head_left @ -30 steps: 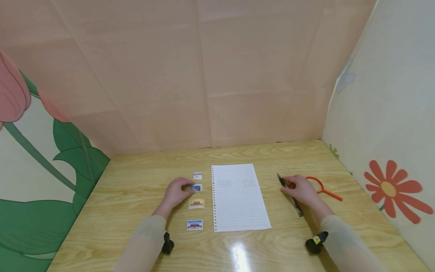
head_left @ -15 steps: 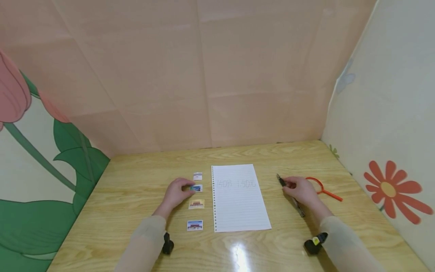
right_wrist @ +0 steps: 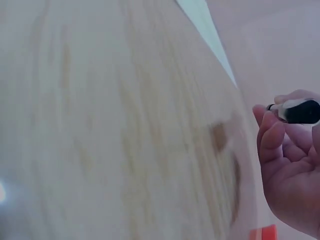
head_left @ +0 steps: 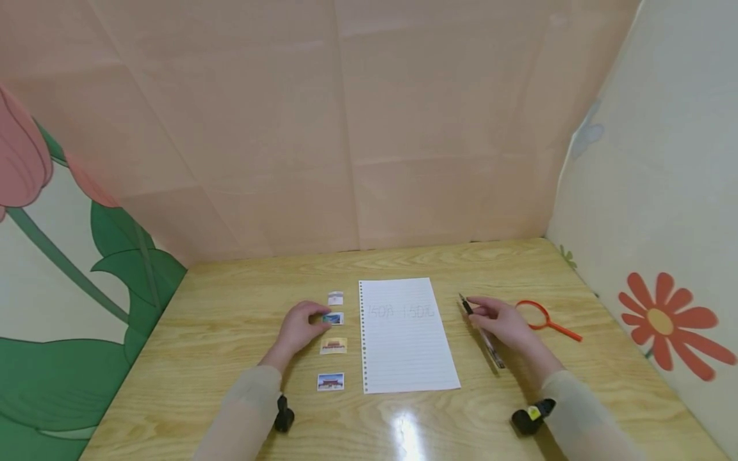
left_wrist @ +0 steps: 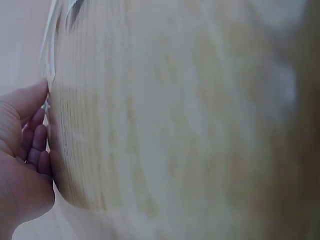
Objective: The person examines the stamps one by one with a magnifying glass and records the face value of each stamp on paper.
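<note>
On the left of the wooden table (head_left: 196, 358), the person's left hand (head_left: 296, 328) rests with thumb and fingers apart, their tips touching the left end of a blue slip (head_left: 337, 319). That slip lies 2nd from the far end of a column, between a white slip (head_left: 336, 298) and a gold slip (head_left: 334, 346); a temple slip (head_left: 330, 382) lies nearest the person. They look like stamps to me.

Just right of the column lies a ruled sheet (head_left: 403, 365). The work seems only begun: 1 row of writing (head_left: 400, 311) is down, too faint for me to read surely, and the lines below it are bare.

Right of the sheet, the right hand (head_left: 504, 325) pinches a pen (head_left: 489, 347) between thumb and fingers. The pen hangs clear of the paper, its shadow beside it, so nothing is being written. Beyond lies a red hoop with a handle (head_left: 565, 331), a magnifier by its shape, apart from the hand.

Counting across: 4 slips, 1 sheet, 1 pen, 1 hoop.
</note>
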Demonstrator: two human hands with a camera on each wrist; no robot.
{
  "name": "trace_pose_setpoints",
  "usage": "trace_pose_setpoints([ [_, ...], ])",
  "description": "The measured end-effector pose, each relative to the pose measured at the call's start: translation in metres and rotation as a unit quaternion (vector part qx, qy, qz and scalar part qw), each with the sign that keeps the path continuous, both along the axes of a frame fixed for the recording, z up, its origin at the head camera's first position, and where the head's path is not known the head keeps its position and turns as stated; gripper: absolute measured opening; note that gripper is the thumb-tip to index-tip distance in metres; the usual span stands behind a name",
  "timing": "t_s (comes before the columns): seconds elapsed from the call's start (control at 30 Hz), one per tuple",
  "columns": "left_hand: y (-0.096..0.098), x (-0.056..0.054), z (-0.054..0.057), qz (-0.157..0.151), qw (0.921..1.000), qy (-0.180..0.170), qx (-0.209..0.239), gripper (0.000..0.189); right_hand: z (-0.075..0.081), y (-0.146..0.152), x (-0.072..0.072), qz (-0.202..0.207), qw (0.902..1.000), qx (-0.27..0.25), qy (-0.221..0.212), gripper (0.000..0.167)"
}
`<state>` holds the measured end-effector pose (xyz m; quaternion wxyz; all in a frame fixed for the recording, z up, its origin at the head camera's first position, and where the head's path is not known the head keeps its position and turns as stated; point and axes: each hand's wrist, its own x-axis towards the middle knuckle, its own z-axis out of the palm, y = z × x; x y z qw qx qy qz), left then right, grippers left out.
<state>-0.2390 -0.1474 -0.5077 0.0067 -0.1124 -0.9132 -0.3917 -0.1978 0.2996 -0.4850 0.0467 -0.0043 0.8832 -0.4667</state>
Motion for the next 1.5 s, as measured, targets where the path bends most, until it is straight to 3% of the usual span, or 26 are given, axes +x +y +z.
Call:
trace_pose_setpoints([
  [0.23, 0.004, 0.007, 0.005, 0.004, 0.9999, -0.015, 0.005, 0.042, 0.001, -0.006, 0.001, 0.028, 0.9988, -0.040, 0.001, 0.043],
  [0.4, 0.013, 0.019, 0.012, -0.007, 0.9996, 0.018, -0.018, 0.044, 0.001, -0.011, 0.002, 0.050, 0.9958, -0.077, -0.003, 0.038],
  [0.6, 0.033, 0.041, 0.019, -0.057, 0.9958, 0.067, -0.024, 0.040, 0.003, -0.023, 0.002, 0.068, 0.9806, -0.180, -0.037, 0.038],
  [0.7, 0.043, 0.053, 0.023, -0.091, 0.9920, 0.081, -0.032, 0.042, 0.007, -0.032, 0.003, 0.085, 0.9726, -0.214, -0.032, 0.041],
  [0.87, 0.057, 0.067, 0.026, -0.121, 0.9877, 0.079, -0.060, 0.048, 0.012, -0.051, 0.004, 0.063, 0.9733, -0.220, -0.011, 0.043],
  [1.1, 0.063, 0.075, 0.024, -0.141, 0.9790, 0.079, -0.124, 0.062, -0.002, -0.066, 0.000, 0.063, 0.9710, -0.225, 0.050, 0.038],
  [1.3, 0.063, 0.079, 0.020, -0.153, 0.9718, 0.089, -0.155, 0.066, -0.004, -0.085, -0.002, 0.015, 0.9832, -0.181, 0.019, 0.038],
  [1.5, 0.061, 0.077, 0.017, -0.158, 0.9680, 0.096, -0.170, 0.066, -0.009, -0.105, -0.005, 0.067, 0.9769, -0.198, 0.044, 0.030],
])
